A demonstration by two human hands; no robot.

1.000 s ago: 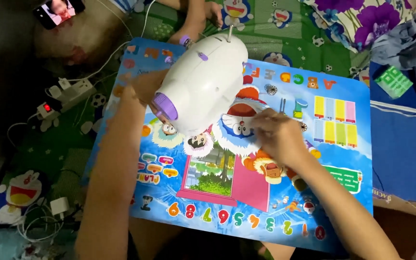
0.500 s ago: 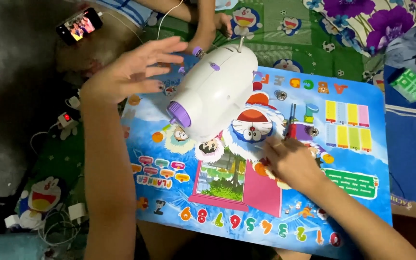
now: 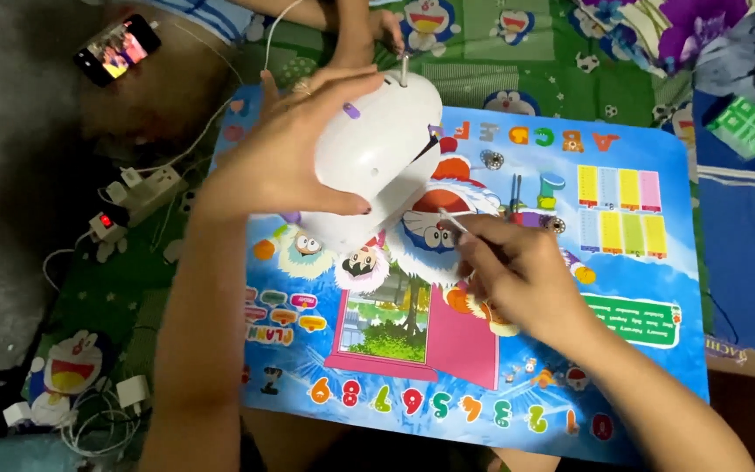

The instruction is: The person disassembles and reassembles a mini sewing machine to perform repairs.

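Now you are gripping the white toy machine [image 3: 376, 162] with your left hand [image 3: 294, 153], fingers curling around its top and side. It is tipping over the colourful desk [image 3: 640, 288], near the far side. Your right hand [image 3: 522, 271] is sitting just to the right of the machine, a little lower, fingers pressing together and pinching a thin white stick [image 3: 453, 222]. The stick's tip is pointing at the bottom of the machine. A phone [image 3: 117, 49] is glowing on the floor, well apart on the left.
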